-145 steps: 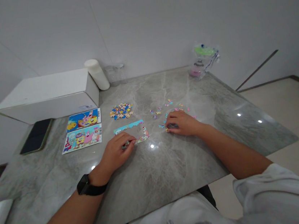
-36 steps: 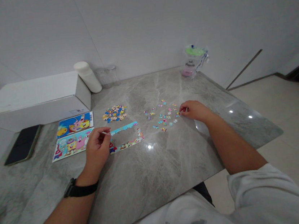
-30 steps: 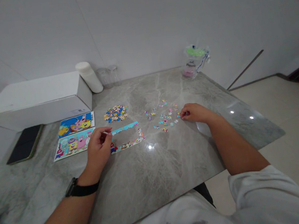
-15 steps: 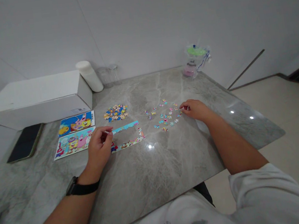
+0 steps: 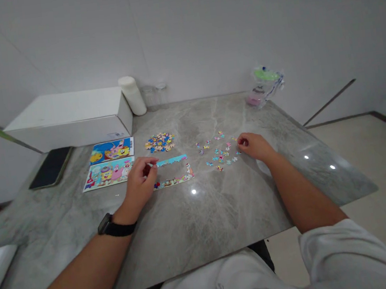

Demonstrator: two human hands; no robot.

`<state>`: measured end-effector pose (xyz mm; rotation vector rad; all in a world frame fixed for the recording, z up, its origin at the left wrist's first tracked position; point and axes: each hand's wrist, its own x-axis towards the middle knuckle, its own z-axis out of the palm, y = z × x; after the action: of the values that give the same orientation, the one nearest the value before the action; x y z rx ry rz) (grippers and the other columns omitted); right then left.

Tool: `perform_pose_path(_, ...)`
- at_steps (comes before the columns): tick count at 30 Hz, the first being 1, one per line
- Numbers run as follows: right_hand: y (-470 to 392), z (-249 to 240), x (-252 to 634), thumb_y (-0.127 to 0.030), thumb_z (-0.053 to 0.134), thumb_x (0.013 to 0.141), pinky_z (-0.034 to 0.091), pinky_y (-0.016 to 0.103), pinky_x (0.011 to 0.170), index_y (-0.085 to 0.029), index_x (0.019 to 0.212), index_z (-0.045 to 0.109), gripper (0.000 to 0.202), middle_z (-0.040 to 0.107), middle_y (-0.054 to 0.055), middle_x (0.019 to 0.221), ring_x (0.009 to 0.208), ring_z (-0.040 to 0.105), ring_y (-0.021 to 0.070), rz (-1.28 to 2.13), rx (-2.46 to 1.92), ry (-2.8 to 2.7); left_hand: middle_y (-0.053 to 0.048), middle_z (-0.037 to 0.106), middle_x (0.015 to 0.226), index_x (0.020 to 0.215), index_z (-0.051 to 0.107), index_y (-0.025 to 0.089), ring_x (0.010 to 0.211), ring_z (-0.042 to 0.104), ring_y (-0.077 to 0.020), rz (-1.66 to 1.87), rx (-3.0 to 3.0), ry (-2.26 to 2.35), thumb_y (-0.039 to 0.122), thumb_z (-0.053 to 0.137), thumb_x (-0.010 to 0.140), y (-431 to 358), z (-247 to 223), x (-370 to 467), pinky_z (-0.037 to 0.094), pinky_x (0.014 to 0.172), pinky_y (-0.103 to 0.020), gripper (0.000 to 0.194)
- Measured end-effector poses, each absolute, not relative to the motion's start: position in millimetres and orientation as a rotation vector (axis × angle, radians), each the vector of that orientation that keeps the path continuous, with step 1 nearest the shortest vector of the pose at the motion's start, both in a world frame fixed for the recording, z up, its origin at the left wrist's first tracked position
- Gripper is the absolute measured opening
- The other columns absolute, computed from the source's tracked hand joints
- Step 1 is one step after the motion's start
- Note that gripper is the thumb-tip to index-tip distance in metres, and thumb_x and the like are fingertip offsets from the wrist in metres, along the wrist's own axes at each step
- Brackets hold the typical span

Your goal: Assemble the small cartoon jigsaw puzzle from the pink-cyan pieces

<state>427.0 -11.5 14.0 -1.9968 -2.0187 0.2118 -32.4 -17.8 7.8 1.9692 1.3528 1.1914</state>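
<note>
My left hand point(image 5: 142, 180), a dark watch on its wrist, rests over the left end of a partly assembled jigsaw puzzle border point(image 5: 174, 182). Its fingers are curled, thumb and forefinger close together; whatever lies between them cannot be made out. The border has a light blue top strip and a colourful bottom strip, with grey table showing inside. My right hand point(image 5: 255, 147) is at the right edge of scattered puzzle pieces point(image 5: 227, 155), fingertips pinched low by the table. Anything in that pinch is hidden. Behind the border lies a heap of blue and yellow pieces point(image 5: 160, 142).
Two cartoon picture cards point(image 5: 109, 172) lie left of the border. Beyond them are a phone point(image 5: 51, 167) and a white box point(image 5: 70, 119). A white bottle point(image 5: 132, 96) and clear glasses point(image 5: 162, 96) stand by the wall. A bagged cup point(image 5: 260, 88) sits at the back right.
The camera view has swung a little left, so everything sits further right in the picture. Both hands keep nearly the same places beside the border and the loose pieces.
</note>
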Motion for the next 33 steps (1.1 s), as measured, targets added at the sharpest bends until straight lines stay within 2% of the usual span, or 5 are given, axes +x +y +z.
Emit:
perform_pose_path(10,-14,57,358,-0.034,0.063,0.089,0.052,0.033,0.078,-0.023,0.096,0.073,0.017,0.076,0.005,0.09,0.079,0.066,0.0196,0.432,-1.659,-1.932,-0.005,0.066,0.097,0.107,0.069,0.021,0.077,0.058,-0.0171,1.167,2.171,1.137,0.023,0.053,0.1,-30,14,-23,0.048,0.074,-0.033,0.018)
perform_pose_path(16,6,75,295,-0.028,0.065,0.091,0.051,0.03,0.077,-0.023,0.102,0.074,0.015,0.075,0.003,0.088,0.079,0.066,0.0176,0.468,-1.539,-2.158,-0.005,0.067,0.096,0.11,0.071,0.021,0.084,0.062,-0.0181,1.149,2.263,0.978,0.017,0.051,0.102,-35,14,-22,0.049,0.078,-0.032,0.022)
perform_pose_path(19,19,69,269,-0.023,0.064,0.092,0.049,0.028,0.077,-0.024,0.113,0.074,0.022,0.075,0.003,0.092,0.079,0.065,0.0167,0.49,-1.502,-2.266,-0.006,0.068,0.098,0.109,0.072,0.02,0.087,0.063,-0.0181,1.16,2.264,0.963,0.016,0.05,0.102,-36,17,-21,0.05,0.079,-0.032,0.023)
perform_pose_path(26,32,36,248,-0.023,0.062,0.09,0.046,0.027,0.073,-0.021,0.096,0.07,0.01,0.072,0.001,0.084,0.078,0.064,0.0157,0.72,-1.422,-2.155,-0.006,0.069,0.1,0.109,0.071,0.019,0.089,0.066,-0.0166,1.185,2.295,0.949,0.012,0.052,0.101,-35,15,-19,0.053,0.081,-0.029,0.022)
perform_pose_path(33,39,21,262,-0.035,0.069,0.081,0.044,0.027,0.069,-0.02,0.088,0.071,0.017,0.067,-0.001,0.077,0.072,0.058,0.015,0.932,-1.353,-1.987,-0.008,0.069,0.108,0.113,0.07,0.019,0.098,0.067,-0.0182,1.097,2.411,0.962,0.013,0.051,0.102,-36,12,-18,0.056,0.088,-0.032,0.022)
